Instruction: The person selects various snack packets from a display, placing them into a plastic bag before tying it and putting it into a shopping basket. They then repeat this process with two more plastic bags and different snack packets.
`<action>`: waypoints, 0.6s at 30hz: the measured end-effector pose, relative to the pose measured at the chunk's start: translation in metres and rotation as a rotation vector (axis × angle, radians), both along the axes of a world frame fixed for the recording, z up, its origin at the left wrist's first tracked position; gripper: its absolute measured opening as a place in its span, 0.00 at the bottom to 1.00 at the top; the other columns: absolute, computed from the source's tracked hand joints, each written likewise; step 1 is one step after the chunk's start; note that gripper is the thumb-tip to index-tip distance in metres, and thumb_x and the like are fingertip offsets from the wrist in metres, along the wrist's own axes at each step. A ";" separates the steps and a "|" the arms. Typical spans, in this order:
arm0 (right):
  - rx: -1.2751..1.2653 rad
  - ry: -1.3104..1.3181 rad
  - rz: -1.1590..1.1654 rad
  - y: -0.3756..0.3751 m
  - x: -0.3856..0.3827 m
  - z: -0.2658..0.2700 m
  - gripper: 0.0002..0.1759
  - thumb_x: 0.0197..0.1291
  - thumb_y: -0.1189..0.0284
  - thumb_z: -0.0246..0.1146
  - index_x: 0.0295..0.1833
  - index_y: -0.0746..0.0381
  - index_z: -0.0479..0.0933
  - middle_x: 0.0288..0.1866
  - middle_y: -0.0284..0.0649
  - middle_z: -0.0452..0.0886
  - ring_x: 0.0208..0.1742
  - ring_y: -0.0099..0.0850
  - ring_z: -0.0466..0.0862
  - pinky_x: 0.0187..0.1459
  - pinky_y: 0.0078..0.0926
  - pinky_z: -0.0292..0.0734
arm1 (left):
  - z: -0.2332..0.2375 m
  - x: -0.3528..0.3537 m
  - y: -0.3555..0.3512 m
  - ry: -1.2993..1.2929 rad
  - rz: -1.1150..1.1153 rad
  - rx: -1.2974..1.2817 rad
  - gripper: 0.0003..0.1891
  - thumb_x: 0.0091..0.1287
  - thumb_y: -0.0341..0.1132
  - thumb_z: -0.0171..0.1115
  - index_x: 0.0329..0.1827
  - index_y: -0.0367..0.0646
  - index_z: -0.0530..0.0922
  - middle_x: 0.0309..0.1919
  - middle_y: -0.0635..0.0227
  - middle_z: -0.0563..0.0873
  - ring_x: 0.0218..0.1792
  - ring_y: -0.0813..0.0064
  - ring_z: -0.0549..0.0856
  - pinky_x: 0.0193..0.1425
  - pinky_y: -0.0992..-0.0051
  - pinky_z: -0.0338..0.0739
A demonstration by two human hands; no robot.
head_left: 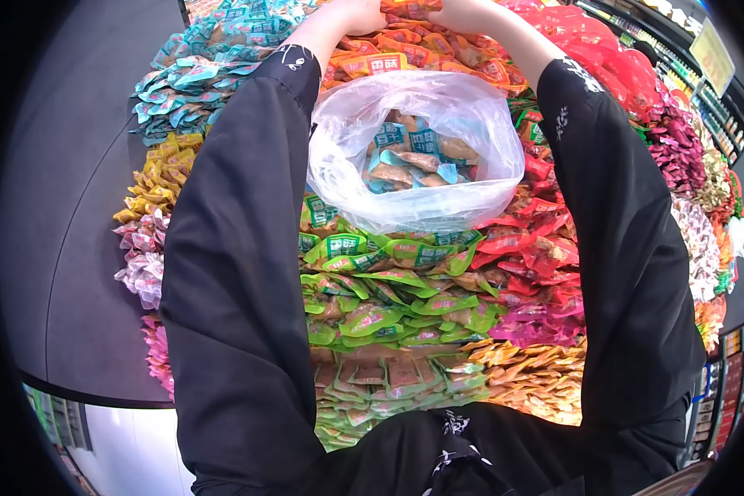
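Two bare hands, the left hand [359,16] and the right hand [465,16], are over the orange snack packets [384,63] at the view's upper edge; it cuts their fingers off, so whether they grasp anything cannot be told. Nearer the body, an open translucent plastic bag [339,165] holding blue snack packets [424,142] sits between green packets [370,318] and the orange ones.

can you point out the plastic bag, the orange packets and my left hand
Plastic bag [405,208]: head view, on its near wall.
Orange packets [386,63]: head view, on one packet's printed front.
Left hand [359,16]: head view, middle of its visible part.
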State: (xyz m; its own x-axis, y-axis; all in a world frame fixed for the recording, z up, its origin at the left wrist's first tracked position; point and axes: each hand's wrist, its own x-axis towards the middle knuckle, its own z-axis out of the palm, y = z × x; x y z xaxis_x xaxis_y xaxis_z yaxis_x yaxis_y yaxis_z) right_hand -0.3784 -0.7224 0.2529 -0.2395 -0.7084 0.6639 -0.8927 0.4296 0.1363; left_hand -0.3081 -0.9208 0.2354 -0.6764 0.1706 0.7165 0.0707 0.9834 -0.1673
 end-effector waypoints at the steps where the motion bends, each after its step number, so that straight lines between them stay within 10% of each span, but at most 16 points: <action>1: -0.005 0.006 0.014 -0.002 -0.009 -0.002 0.12 0.53 0.74 0.58 0.45 0.61 0.77 0.37 0.53 0.82 0.42 0.50 0.82 0.43 0.44 0.76 | 0.001 0.000 0.003 0.004 0.025 -0.020 0.28 0.52 0.31 0.58 0.62 0.49 0.73 0.47 0.53 0.83 0.50 0.51 0.80 0.57 0.57 0.71; 7: -0.005 0.080 -0.034 0.009 0.019 0.004 0.08 0.56 0.75 0.54 0.40 0.62 0.76 0.34 0.52 0.82 0.38 0.48 0.83 0.38 0.44 0.75 | 0.017 0.050 0.040 -0.067 0.148 -0.012 0.25 0.54 0.31 0.59 0.57 0.61 0.78 0.47 0.55 0.84 0.52 0.55 0.81 0.58 0.59 0.73; 10: -0.258 -0.524 0.292 -0.004 0.007 0.004 0.06 0.56 0.74 0.57 0.37 0.62 0.77 0.31 0.51 0.81 0.36 0.46 0.83 0.36 0.41 0.75 | 0.013 0.048 0.029 0.060 -0.037 0.063 0.22 0.54 0.31 0.61 0.54 0.60 0.81 0.45 0.56 0.84 0.50 0.57 0.82 0.56 0.60 0.74; 18: -0.190 0.121 0.086 0.019 0.040 0.037 0.05 0.57 0.72 0.61 0.36 0.62 0.78 0.30 0.49 0.81 0.35 0.45 0.82 0.36 0.38 0.75 | 0.036 0.054 0.033 0.152 -0.113 0.170 0.22 0.56 0.28 0.60 0.55 0.59 0.80 0.43 0.53 0.84 0.45 0.54 0.83 0.51 0.61 0.77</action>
